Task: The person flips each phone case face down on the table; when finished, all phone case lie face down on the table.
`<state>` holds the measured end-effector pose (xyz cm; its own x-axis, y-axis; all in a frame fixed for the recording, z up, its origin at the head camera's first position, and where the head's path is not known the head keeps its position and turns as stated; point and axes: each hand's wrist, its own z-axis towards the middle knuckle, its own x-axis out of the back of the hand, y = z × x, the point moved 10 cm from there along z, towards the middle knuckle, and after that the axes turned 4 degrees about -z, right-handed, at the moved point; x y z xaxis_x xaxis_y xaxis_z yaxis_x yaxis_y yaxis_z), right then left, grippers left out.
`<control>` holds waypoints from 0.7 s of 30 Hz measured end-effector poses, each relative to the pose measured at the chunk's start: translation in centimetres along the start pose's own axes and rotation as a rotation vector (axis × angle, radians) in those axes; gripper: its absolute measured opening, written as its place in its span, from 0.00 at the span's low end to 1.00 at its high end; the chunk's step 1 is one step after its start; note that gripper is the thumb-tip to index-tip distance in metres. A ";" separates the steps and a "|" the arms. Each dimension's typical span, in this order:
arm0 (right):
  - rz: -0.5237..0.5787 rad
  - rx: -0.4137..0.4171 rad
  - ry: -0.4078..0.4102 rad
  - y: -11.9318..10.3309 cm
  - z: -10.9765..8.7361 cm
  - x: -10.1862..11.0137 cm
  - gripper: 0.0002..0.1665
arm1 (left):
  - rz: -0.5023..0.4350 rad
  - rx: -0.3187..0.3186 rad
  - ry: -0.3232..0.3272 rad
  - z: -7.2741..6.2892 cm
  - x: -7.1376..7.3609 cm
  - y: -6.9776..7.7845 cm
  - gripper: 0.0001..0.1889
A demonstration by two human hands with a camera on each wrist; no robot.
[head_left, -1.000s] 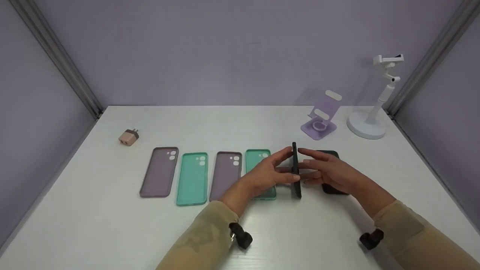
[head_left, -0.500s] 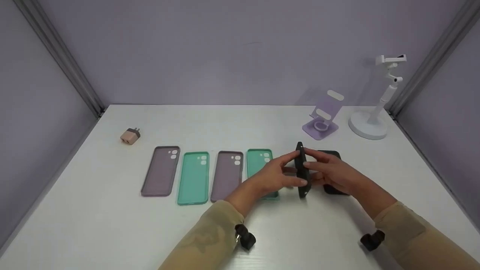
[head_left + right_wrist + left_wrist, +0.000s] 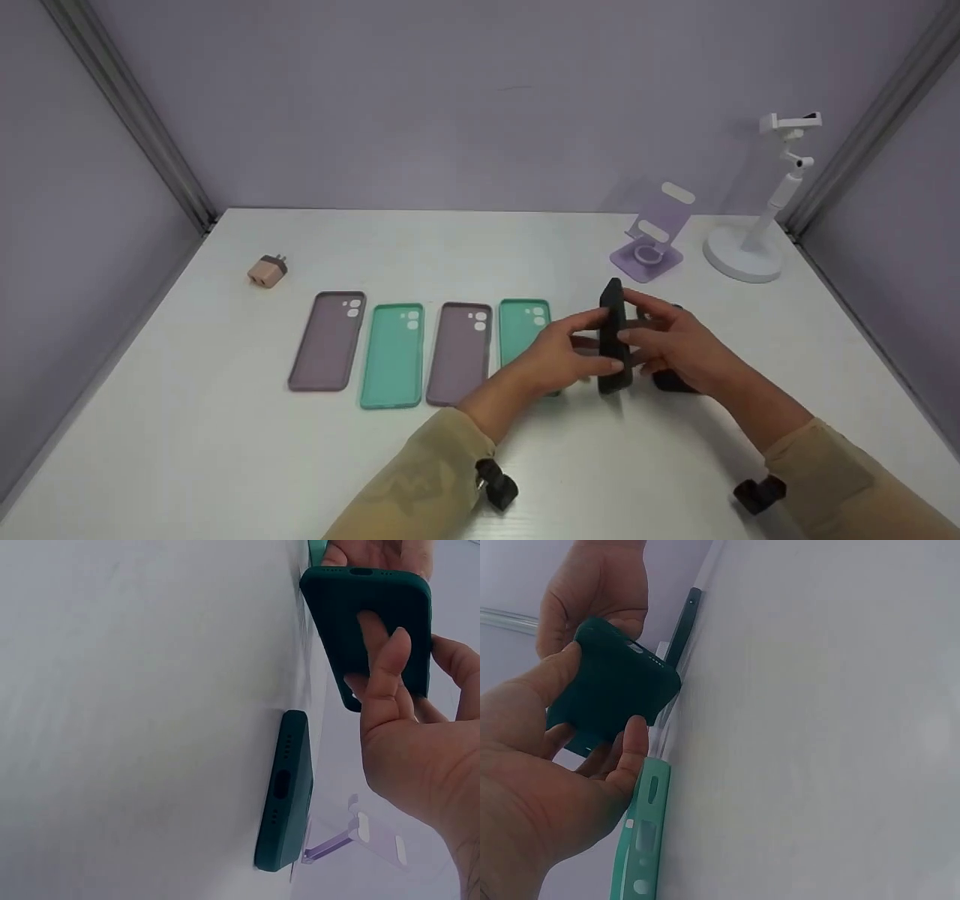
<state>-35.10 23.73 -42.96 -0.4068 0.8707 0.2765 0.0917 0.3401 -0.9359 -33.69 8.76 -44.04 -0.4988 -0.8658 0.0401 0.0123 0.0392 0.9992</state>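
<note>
Upright above the table is a dark green phone case [image 3: 613,352], with both hands on it. My left hand [image 3: 559,356] grips it from the left, thumb and fingers on its edges; in the left wrist view the thumb sits at one corner of the case [image 3: 615,682]. From the right, my right hand [image 3: 679,345] holds it too, with some fingertips against the broad face of the case [image 3: 360,607] in the right wrist view. Beneath and behind the right hand lies a second dark case or phone [image 3: 671,381], partly hidden; its port end [image 3: 283,791] shows in the right wrist view.
Left of the hands lie two mauve cases [image 3: 327,341] [image 3: 460,352] and two mint green cases [image 3: 392,356] [image 3: 523,326], the rightmost partly hidden by the left hand. A plug adapter [image 3: 268,271] sits back left. A purple phone stand [image 3: 652,240] and a white stand [image 3: 744,253] stand back right.
The held case has shifted slightly to the right and turned, showing more of its broad face. Both hands have moved with it, and the right fingers have shifted their place on it.
</note>
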 end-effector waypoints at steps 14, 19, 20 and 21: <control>0.080 0.003 0.028 -0.7 -0.7 0.4 0.47 | -0.049 0.018 0.041 -0.2 0.5 -0.3 0.41; 0.136 0.006 0.006 -0.7 -0.8 0.3 0.46 | -0.111 0.029 0.066 -0.3 1.1 -0.8 0.39; 0.138 0.007 0.005 -0.7 -0.9 0.3 0.46 | -0.116 0.025 0.072 -0.3 1.2 -0.8 0.39; 0.134 0.005 0.006 -0.7 -0.9 0.4 0.46 | -0.121 0.021 0.079 -0.3 1.3 -0.7 0.38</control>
<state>-34.50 24.16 -41.95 -0.3854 0.9104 0.1503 0.1402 0.2188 -0.9656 -34.10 7.46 -44.71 -0.4262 -0.9012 -0.0788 -0.0619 -0.0579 0.9964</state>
